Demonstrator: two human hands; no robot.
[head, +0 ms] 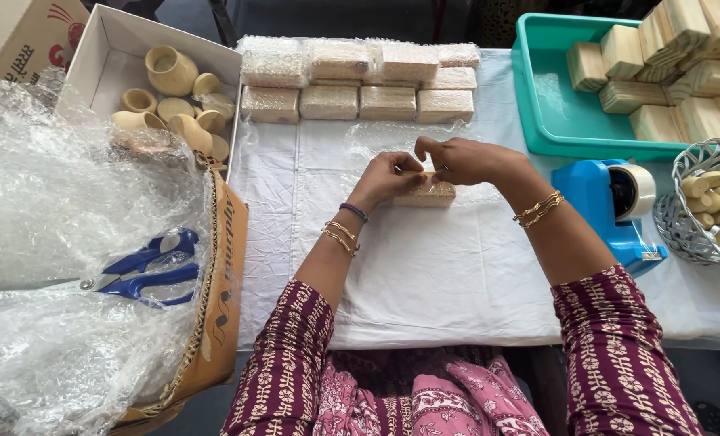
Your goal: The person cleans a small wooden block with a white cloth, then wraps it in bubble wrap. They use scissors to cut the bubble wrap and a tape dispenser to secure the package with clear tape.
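Both my hands rest on a small wooden block wrapped in bubble wrap [429, 194] lying on the white cloth [424, 274] in front of me. My left hand [390, 176] presses the block's left end with curled fingers. My right hand [465, 159] covers its top right, thumb and fingers pinching the wrap at the top edge. Most of the block is hidden under the hands. Behind it stand two rows of wrapped blocks [360, 81] at the far edge of the cloth.
A teal tray [549, 113] with bare wooden blocks [675, 73] sits far right. A blue tape dispenser [614, 202] and a wire basket [683, 226] of small wooden pieces lie right. Left: a white box [105, 73] of wooden cups, bubble wrap [45, 202], blue scissors [146, 274].
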